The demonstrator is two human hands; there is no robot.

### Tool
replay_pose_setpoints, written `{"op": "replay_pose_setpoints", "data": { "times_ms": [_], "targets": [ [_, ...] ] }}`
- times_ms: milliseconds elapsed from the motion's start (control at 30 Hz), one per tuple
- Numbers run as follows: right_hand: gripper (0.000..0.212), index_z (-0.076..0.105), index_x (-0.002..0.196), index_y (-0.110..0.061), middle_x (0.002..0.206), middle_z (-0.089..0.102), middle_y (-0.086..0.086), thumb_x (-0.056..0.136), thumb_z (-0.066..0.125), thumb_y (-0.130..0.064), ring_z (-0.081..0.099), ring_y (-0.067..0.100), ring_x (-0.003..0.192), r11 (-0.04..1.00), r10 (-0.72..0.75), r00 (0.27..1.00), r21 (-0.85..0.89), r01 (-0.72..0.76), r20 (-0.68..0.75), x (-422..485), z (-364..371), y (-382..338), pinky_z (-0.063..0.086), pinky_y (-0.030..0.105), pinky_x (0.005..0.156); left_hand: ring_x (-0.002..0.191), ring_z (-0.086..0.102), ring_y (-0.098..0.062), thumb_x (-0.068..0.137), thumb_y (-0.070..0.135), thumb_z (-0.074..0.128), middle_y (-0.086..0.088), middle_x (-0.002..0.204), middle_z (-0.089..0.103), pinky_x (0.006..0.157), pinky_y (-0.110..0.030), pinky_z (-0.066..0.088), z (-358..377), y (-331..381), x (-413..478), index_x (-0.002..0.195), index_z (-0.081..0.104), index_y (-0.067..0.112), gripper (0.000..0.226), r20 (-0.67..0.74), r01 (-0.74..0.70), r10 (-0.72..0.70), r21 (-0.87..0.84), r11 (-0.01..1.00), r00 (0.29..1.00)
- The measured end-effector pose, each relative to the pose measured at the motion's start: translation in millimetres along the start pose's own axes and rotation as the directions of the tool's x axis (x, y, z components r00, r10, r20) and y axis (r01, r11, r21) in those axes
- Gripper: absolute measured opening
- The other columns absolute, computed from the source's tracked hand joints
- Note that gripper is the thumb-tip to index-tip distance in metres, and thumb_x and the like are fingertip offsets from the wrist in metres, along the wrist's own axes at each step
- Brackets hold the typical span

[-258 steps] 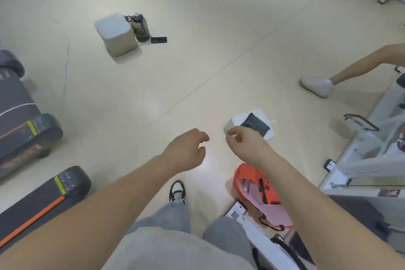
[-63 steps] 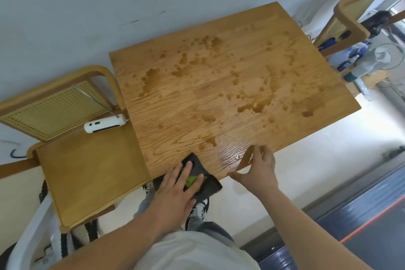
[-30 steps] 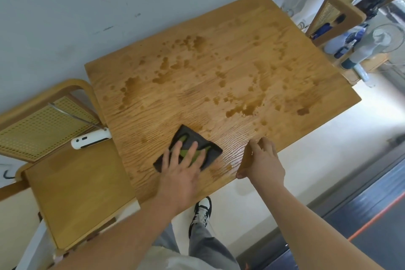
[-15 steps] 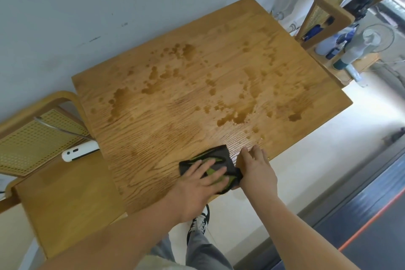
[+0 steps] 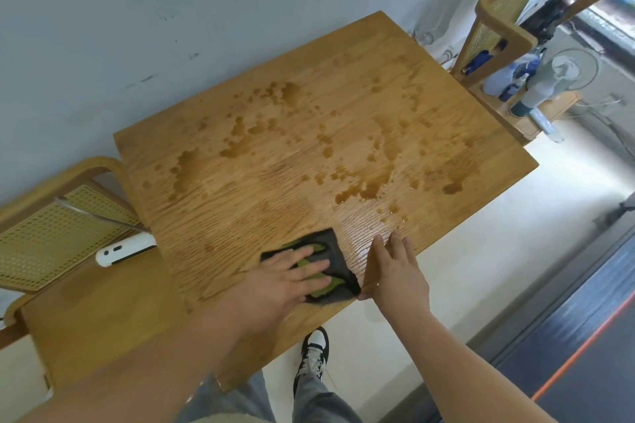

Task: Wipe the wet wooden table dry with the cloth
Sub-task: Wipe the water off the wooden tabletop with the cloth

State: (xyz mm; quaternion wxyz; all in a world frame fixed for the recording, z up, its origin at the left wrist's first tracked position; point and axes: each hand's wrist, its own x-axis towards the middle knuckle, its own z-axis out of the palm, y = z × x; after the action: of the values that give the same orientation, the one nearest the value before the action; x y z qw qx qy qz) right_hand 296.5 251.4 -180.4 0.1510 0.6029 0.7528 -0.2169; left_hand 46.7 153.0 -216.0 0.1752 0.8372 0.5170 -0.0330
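Observation:
The wooden table (image 5: 343,106) stands against a grey wall, its top spotted with dark wet patches and a shiny puddle (image 5: 364,191) right of centre. A dark grey and green cloth (image 5: 331,252) lies flat near the table's near edge. My left hand (image 5: 285,276) presses on the cloth with straight, spread fingers. My right hand (image 5: 395,271) rests on the near edge just right of the cloth, fingers straight on the tabletop; its thumb is hidden at the cloth's corner.
A wooden chair (image 5: 86,302) with a cane back stands at the table's left, a white device (image 5: 125,249) on its seat. Another chair (image 5: 508,31) holding bottles stands at the right. My shoe (image 5: 314,354) shows below the table edge.
My left hand has slid the cloth from the left part of the near edge rightward, up against my right hand. The right hand stays on the table edge.

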Motion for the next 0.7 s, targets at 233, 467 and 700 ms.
{"op": "replay_pose_setpoints", "data": {
  "times_ms": [233, 467, 700],
  "targets": [
    [0.111, 0.016, 0.154, -0.033, 0.166, 0.002, 0.002, 0.07, 0.088, -0.043, 0.005, 0.029, 0.154, 0.996, -0.003, 1.0, 0.087, 0.002, 0.015, -6.5, -5.4, -16.8, 0.058, 0.05, 0.091, 0.154, -0.024, -0.033, 0.105, 0.028, 0.041, 0.004, 0.169, -0.015, 0.127, -0.051, 0.003, -5.2, 45.6, -12.3, 0.162, -0.003, 0.033, 0.073, -0.017, 0.479, -0.482, -0.086, 0.874, 0.876],
    [0.118, 0.005, 0.157, -0.031, 0.165, 0.001, 0.003, 0.069, 0.082, -0.048, -0.001, 0.03, 0.154, 0.978, -0.198, 0.974, -0.039, 0.203, 0.106, -7.0, 3.6, -72.2, 0.037, 0.048, 0.118, 0.157, -0.011, -0.015, 0.109, 0.037, 0.032, 0.018, 0.169, 0.008, 0.128, -0.043, 0.014, -1.6, -32.3, -55.0, 0.16, 0.021, 0.042, 0.052, -0.033, 0.286, -0.291, -0.11, 0.952, 0.956],
    [0.126, 0.007, 0.159, -0.028, 0.168, 0.0, 0.008, 0.065, 0.084, -0.062, -0.003, 0.034, 0.155, 0.973, -0.22, 0.971, -0.051, 0.225, 0.09, 1.7, 3.5, -121.4, 0.025, 0.051, 0.124, 0.158, -0.004, -0.025, 0.098, 0.028, 0.054, 0.012, 0.171, 0.011, 0.127, -0.048, 0.015, 27.4, 13.4, -91.8, 0.161, 0.022, 0.038, 0.071, -0.089, 0.401, -0.414, -0.133, 0.906, 0.906]
  ]
}}
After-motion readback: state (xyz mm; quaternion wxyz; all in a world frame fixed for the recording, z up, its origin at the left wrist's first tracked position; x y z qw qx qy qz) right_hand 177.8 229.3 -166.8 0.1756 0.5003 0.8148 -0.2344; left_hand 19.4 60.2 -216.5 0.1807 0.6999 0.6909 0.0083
